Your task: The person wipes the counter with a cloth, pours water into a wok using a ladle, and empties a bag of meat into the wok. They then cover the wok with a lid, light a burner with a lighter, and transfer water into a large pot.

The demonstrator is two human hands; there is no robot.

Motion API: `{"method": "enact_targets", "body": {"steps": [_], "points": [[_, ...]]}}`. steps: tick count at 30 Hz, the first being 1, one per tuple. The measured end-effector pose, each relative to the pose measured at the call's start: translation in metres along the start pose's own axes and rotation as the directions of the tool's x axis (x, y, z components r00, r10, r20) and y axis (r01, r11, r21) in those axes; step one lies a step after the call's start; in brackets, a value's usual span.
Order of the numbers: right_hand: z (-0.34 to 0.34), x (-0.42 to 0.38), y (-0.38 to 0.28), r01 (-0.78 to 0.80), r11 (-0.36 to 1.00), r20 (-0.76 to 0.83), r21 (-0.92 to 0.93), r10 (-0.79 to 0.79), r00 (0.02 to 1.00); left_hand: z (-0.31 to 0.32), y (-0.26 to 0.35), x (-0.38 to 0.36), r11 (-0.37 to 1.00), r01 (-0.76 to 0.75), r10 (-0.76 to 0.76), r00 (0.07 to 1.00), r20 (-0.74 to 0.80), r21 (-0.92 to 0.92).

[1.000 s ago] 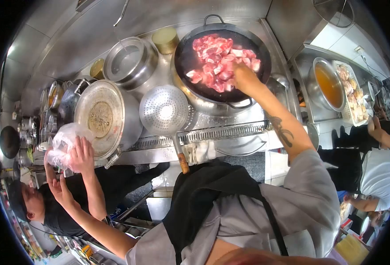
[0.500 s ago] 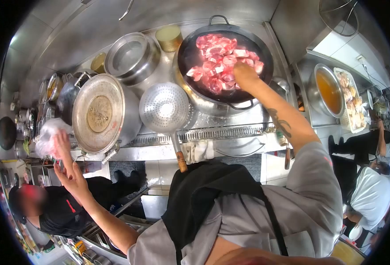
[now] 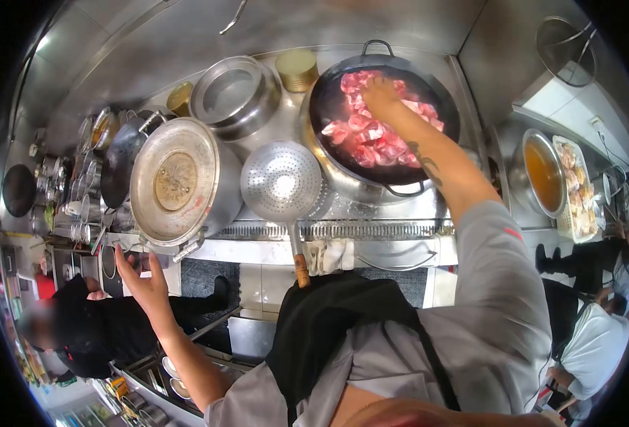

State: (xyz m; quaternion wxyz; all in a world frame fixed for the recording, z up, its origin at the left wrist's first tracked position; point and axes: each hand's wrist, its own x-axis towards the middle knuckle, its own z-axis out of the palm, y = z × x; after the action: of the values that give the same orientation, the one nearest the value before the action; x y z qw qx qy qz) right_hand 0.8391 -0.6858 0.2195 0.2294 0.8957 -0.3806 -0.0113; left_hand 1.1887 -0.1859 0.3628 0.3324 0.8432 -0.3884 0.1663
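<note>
Chunks of raw meat are piled in a black wok with loop handles at far and near sides. My right hand reaches over the wok onto the far part of the pile; its fingertips are hidden against the pieces. In mid-air at the left, my left hand is open and holds nothing, its fingers spread. Nearest to it is the big lidded pot on the stove. A perforated skimmer with a wooden handle end rests between the pot and the wok.
Behind stand a steel pot and a gold tin. To the right are a bowl of amber liquid and a white basket of food pieces. A person in black is at the left; others in pale shirts are at the right.
My right hand has moved from the pile's right side to its far part. The other person's hand with a clear plastic bag has left my left hand's side. The view has shifted slightly.
</note>
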Motion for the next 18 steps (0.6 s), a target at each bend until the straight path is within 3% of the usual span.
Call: {"method": "enact_targets", "body": {"steps": [4,10,12,13,16,17,18], "points": [[-0.016,0.005,0.021,0.022,0.963,0.081,0.269,-0.046,0.996,-0.013,-0.022,-0.019,0.996,0.084,-0.084,0.996,-0.004,0.040],[0.012,0.018,0.098,-0.262,0.712,0.147,0.652,0.220,0.964,-0.025,-0.052,-0.034,0.968,0.252,-0.252,0.968,0.020,-0.006],[0.061,0.028,0.130,-0.296,0.634,0.148,0.714,0.277,0.949,-0.026,-0.060,-0.037,0.969,0.243,-0.243,0.970,0.017,-0.038],[0.081,0.031,0.142,-0.310,0.592,0.149,0.744,0.305,0.940,-0.026,-0.066,-0.038,0.968,0.247,-0.247,0.969,0.015,-0.048],[0.100,0.032,0.159,-0.603,0.540,0.407,0.587,0.447,0.796,-0.028,-0.066,-0.039,0.965,0.262,-0.262,0.965,0.005,-0.015],[0.083,0.026,0.155,-0.675,0.510,0.434,0.533,0.520,0.735,-0.029,-0.067,-0.040,0.967,0.253,-0.253,0.967,-0.002,0.002],[0.095,0.025,0.157,-0.642,0.557,0.342,0.526,0.552,0.760,-0.030,-0.067,-0.041,0.970,0.244,-0.244,0.970,-0.008,0.018]]}}
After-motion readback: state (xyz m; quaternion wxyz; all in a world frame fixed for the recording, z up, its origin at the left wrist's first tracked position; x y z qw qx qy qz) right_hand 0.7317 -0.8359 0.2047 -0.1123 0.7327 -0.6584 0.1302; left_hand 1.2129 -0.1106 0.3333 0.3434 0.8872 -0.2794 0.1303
